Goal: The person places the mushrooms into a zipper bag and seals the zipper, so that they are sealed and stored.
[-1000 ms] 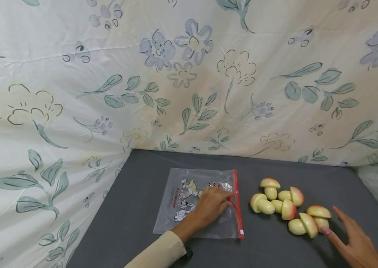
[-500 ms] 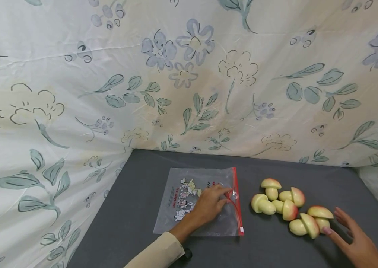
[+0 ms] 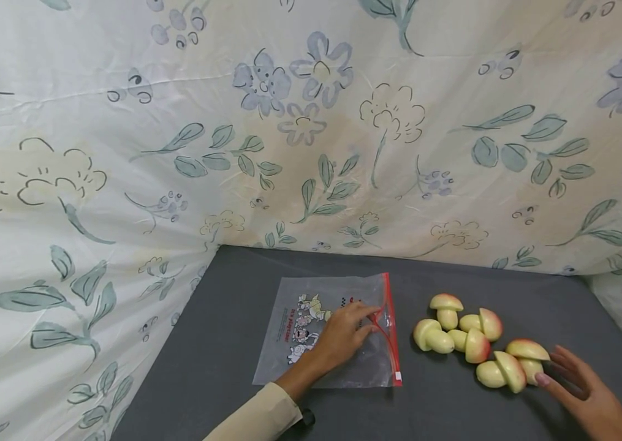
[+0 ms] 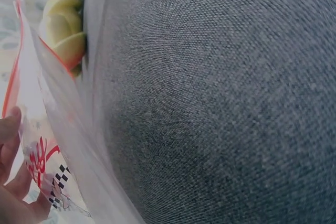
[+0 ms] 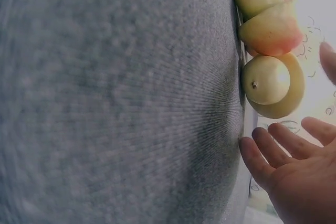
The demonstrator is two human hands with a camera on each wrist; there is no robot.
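A clear zip bag (image 3: 355,367) with cartoon print and a red zip edge lies flat on the dark table. My left hand (image 3: 341,335) pinches the upper layer near that edge and lifts it, so the mouth gapes. The left wrist view shows the raised plastic (image 4: 68,124) beside the fingers. To the bag's right sits a cluster of several pale yellow-green toy mushrooms with reddish caps. Beside the rightmost mushroom (image 3: 528,350), my right hand (image 3: 592,392) has its fingers spread. In the right wrist view a gap shows between fingers and mushroom (image 5: 266,80).
A dark grey cloth table top (image 3: 222,343) lies under everything. Behind it and at the sides hangs a white floral sheet (image 3: 311,153). A small black object (image 3: 305,419) is partly hidden by the left sleeve.
My left hand has drawn the bag's upper red edge slightly up and to the left, widening the mouth. The right hand has shifted slightly right beside the mushrooms, which stay put.
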